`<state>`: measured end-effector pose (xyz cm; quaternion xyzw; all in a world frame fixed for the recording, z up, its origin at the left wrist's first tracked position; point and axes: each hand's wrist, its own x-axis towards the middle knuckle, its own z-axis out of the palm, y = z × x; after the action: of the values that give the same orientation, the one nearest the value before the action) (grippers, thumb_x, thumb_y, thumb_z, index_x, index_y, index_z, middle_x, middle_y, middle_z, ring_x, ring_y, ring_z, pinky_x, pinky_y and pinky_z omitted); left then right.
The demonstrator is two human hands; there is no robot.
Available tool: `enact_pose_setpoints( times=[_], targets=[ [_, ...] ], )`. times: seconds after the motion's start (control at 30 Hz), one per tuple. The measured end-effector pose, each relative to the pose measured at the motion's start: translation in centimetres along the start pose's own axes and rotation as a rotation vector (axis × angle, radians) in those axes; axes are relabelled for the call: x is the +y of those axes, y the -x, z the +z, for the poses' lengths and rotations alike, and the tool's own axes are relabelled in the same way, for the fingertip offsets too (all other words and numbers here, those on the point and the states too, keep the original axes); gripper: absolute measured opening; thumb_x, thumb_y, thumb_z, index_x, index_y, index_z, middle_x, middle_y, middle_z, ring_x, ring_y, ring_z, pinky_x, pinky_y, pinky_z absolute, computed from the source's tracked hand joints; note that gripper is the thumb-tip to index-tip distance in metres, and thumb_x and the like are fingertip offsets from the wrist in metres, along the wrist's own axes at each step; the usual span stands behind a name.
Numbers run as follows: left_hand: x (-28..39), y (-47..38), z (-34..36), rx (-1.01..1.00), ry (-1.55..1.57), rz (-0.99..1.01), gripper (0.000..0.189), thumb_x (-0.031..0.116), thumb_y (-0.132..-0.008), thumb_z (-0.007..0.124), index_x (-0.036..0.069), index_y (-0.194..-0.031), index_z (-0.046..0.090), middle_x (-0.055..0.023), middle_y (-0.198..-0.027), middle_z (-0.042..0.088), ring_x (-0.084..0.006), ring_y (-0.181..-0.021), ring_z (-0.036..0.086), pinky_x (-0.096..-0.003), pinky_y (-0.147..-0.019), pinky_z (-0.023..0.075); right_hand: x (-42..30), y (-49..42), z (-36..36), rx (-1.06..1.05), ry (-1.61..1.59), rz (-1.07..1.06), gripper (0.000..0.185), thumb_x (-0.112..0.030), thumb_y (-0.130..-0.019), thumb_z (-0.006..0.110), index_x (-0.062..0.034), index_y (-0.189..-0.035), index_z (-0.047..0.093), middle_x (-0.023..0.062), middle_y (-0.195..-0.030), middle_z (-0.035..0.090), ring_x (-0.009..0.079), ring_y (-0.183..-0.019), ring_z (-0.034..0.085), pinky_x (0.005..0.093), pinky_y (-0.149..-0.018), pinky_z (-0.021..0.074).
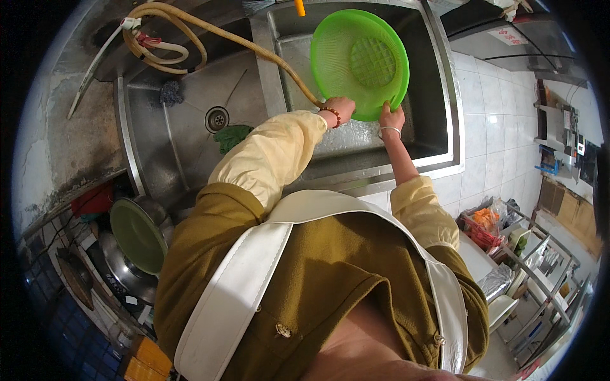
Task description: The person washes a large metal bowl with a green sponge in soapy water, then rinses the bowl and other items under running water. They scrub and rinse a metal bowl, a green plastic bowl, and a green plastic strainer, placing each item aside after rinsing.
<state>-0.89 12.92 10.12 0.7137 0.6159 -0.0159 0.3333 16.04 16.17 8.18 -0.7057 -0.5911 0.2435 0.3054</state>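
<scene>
A green plastic colander is tilted over the right basin of a stainless steel sink. My right hand grips its near rim, thumb on the inner side. Beside the rim's near left part, my left hand is closed around the end of a tan rubber hose. The hose runs up and left to a coil over the left basin. Wet, shiny patches show on the basin floor below the colander. The hose's opening is hidden by my left hand and the colander.
In the left basin are a drain strainer, a green cloth and a dark scouring pad. An orange handle or tube is at the back edge. Bowls stand low at left; a metal rack holds goods at right.
</scene>
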Motion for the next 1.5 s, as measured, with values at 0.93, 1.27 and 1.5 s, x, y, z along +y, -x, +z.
enact_pose_setpoints(
  times=[0.93,1.27,1.5],
  targets=[
    [-4.4,-8.0,-2.8,0.692,0.703,-0.519,0.032,0.027,-0.083,0.054,-0.003,-0.076,0.064,-0.0237,-0.076,0.061,-0.039,-0.077,0.06,-0.0448,-0.068,0.0478,-3.2,2.1,-1.0,-0.523,0.043,0.306,0.038,-0.029,-0.075,0.057,0.009,-0.074,0.059,0.0208,-0.06,0.06,0.0288,-0.052,0.062,0.0376,-0.051,0.0501],
    [-7.8,-3.6,-3.4,0.441,0.327,-0.669,0.022,0.017,-0.083,0.051,0.001,-0.086,0.065,-0.0207,-0.091,0.062,-0.034,-0.087,0.061,-0.0416,-0.074,0.0498,-0.4,0.5,-4.6,-0.2,0.287,0.007,0.04,-0.028,-0.074,0.06,-0.0016,-0.104,0.056,0.0237,-0.08,0.061,0.0392,-0.077,0.059,0.0442,-0.069,0.0479],
    [-8.7,0.7,-1.6,0.103,-0.247,-0.23,0.023,0.011,-0.082,0.045,0.003,-0.088,0.066,-0.0167,-0.09,0.064,-0.0317,-0.084,0.063,-0.0399,-0.068,0.0513,-2.2,-1.1,-13.8,0.071,0.704,-0.568,0.074,-0.004,-0.073,0.058,-0.021,-0.137,0.027,0.0146,-0.103,0.053,0.0304,-0.077,0.058,0.0376,-0.061,0.0489]
  ],
)
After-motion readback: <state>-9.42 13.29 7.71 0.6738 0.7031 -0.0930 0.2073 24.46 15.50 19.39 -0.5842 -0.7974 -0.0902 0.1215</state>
